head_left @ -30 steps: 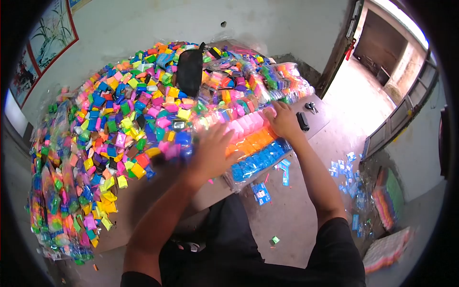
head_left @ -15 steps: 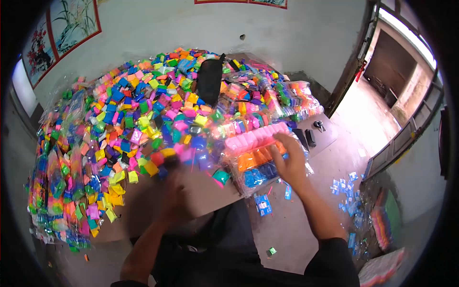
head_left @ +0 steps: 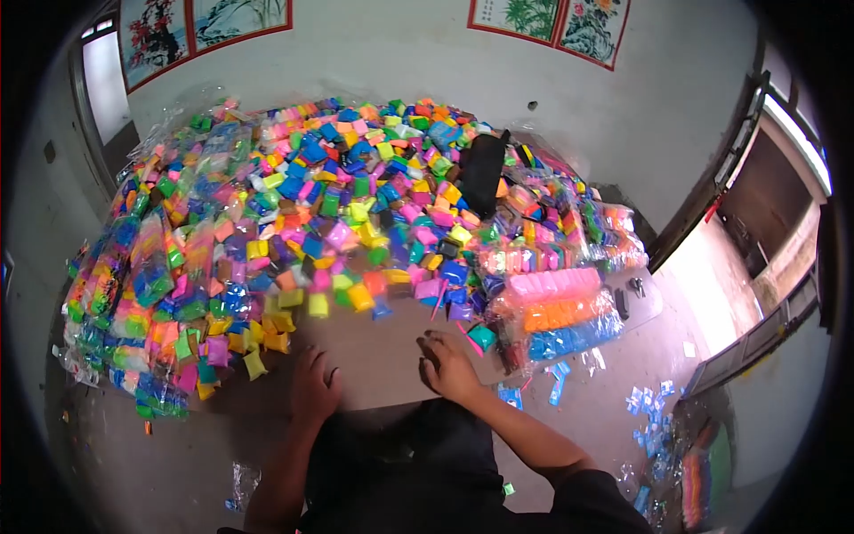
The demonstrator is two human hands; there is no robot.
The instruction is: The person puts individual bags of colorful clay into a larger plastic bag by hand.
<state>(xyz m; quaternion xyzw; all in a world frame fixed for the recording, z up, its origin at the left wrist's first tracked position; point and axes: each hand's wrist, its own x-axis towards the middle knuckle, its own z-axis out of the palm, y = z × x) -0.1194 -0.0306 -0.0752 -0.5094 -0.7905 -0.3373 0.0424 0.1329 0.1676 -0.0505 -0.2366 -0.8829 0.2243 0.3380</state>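
Observation:
My left hand (head_left: 316,384) rests at the front edge of a brown tabletop (head_left: 378,351), its fingers slightly bent and nothing seen in them. On the same bare strip lies my right hand (head_left: 451,367), fingers apart, also with nothing in it. Beyond both hands spreads a big heap of small colourful packets (head_left: 338,205). A yellow packet (head_left: 359,297) lies at the heap's near edge. Right of my right hand are a teal packet (head_left: 481,336) and clear-wrapped rows of packets: pink (head_left: 556,283), orange (head_left: 569,313) and blue (head_left: 576,340).
A black pouch (head_left: 483,173) lies on the heap. Long clear bags of packets (head_left: 151,262) cover the left side. Keys (head_left: 636,287) and a dark object (head_left: 621,303) sit at the table's right end. Blue-and-white wrappers (head_left: 654,423) litter the floor near an open door (head_left: 756,320).
My right hand has left the wrapped pink row and come down to the tabletop on the left. My left hand, blurred before, now rests at the table edge. The view has turned left.

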